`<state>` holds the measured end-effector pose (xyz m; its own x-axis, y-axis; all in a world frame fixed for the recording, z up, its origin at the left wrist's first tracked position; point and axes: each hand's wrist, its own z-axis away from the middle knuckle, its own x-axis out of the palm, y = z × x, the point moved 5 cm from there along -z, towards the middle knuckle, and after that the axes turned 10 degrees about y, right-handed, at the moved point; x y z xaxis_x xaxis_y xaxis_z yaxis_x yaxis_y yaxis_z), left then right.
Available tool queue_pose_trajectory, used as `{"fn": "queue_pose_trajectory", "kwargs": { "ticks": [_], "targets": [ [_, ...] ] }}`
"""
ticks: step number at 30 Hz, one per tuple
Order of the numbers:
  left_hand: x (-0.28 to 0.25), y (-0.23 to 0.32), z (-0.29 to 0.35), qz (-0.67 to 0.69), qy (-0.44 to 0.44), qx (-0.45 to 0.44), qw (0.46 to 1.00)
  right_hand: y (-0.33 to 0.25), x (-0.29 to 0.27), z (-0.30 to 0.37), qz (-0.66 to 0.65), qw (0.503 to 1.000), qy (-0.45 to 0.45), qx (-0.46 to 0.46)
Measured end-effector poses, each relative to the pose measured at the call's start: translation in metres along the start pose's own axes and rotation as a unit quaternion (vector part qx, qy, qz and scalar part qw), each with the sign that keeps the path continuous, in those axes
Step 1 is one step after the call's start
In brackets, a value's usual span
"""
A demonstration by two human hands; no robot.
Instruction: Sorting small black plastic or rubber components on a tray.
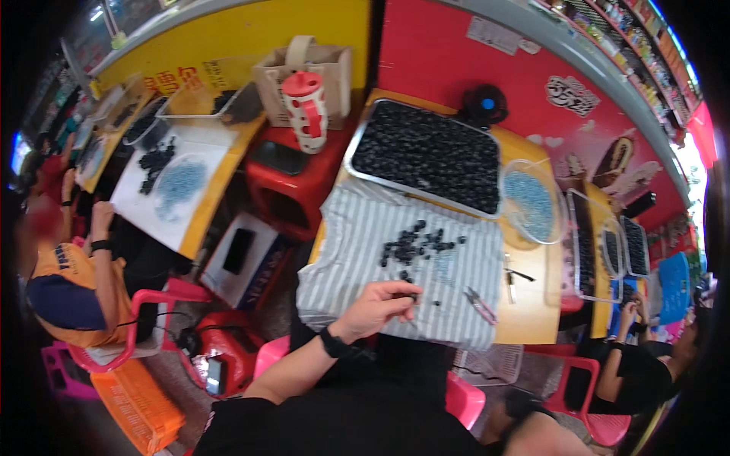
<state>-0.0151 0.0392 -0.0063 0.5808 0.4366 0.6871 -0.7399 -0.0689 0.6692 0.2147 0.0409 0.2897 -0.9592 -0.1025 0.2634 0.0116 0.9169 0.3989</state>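
Note:
My left hand (pixel 379 305), with a black band at the wrist, is closed in a pinch over the near edge of a grey-and-white striped cloth (pixel 342 251). A small dark piece (pixel 414 296) shows at its fingertips, too small to name. Just beyond it lies a loose pile of small black pieces (pixel 414 247), with a few pale blue bits (pixel 443 267) beside them. Pink-handled nippers (pixel 480 305) rest on the cloth to the right. My right hand (pixel 496 422) hangs low beside my lap at the bottom edge, blurred, its fingers not readable.
Beyond the cloth stands a metal tray (pixel 350 163) full of black pieces. A round tub (pixel 559 228) of pale blue bits sits right of it. A red stool (pixel 285 182) holds a phone and tumbler (pixel 306 110). Other people work at tables left and right.

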Motion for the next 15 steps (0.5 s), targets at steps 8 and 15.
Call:
{"fn": "queue_pose_trajectory", "kwargs": {
  "ticks": [8,15],
  "targets": [
    [0.008,0.005,-0.003,0.021,-0.034,-0.009,0.999,0.010,-0.010,0.225,0.044,0.656,-0.398,0.640],
    [0.005,0.005,-0.002,0.019,-0.043,-0.012,0.999,-0.002,0.011,0.258,0.076,0.659,-0.520,0.538]
  ]
}}
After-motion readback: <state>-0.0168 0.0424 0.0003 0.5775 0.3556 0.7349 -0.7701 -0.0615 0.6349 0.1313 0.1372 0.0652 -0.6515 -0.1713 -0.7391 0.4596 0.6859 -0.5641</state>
